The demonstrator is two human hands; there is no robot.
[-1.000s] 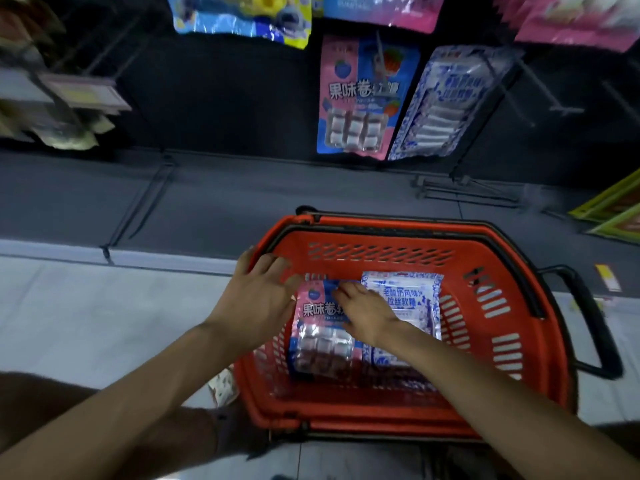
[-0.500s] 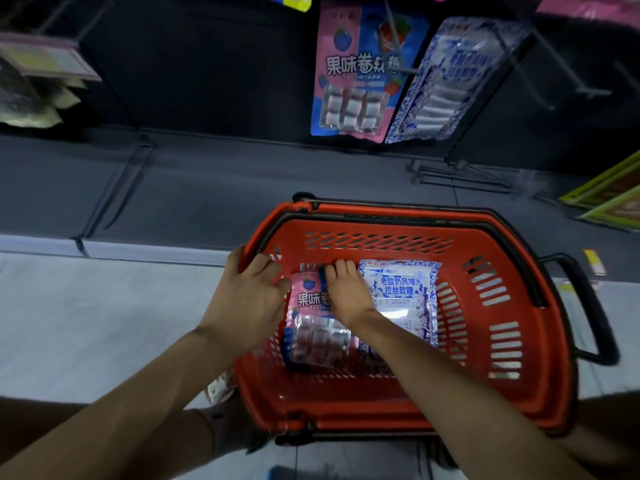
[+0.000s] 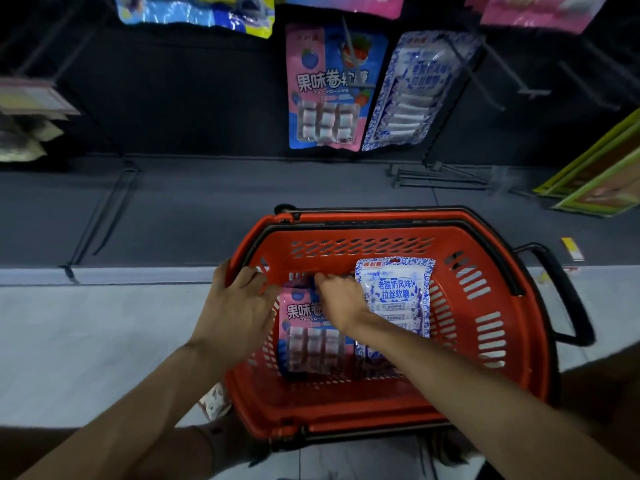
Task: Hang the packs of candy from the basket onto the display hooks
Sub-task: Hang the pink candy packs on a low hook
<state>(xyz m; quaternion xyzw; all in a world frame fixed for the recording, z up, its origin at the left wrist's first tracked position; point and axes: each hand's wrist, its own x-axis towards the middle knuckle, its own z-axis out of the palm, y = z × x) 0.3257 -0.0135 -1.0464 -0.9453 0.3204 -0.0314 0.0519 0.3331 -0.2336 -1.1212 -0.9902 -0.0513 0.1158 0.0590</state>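
A red basket (image 3: 485, 386) stands on the floor below me. Inside lie a pink and blue candy pack (image 3: 311, 341) on the left and a white and blue candy pack (image 3: 398, 292) on the right. My right hand (image 3: 341, 297) reaches into the basket and its fingers curl over the top edge of the pink pack. My left hand (image 3: 239, 306) rests against the basket's left rim, with its fingers touching the pack's left side. On the dark display wall above, a matching pink pack (image 3: 329, 88) and a white and blue pack (image 3: 412, 91) hang from hooks.
Bare metal hooks (image 3: 519, 67) stick out of the wall at the upper right. More hanging packs (image 3: 197, 10) line the top edge. Loose hooks (image 3: 440, 176) lie on the dark base shelf. Green-framed boxes (image 3: 595, 178) stand at the right. The basket's black handle (image 3: 561, 292) juts right.
My right hand has slid up to the pink pack's top edge and my left hand has closed in on its left side. The view has tilted slightly.
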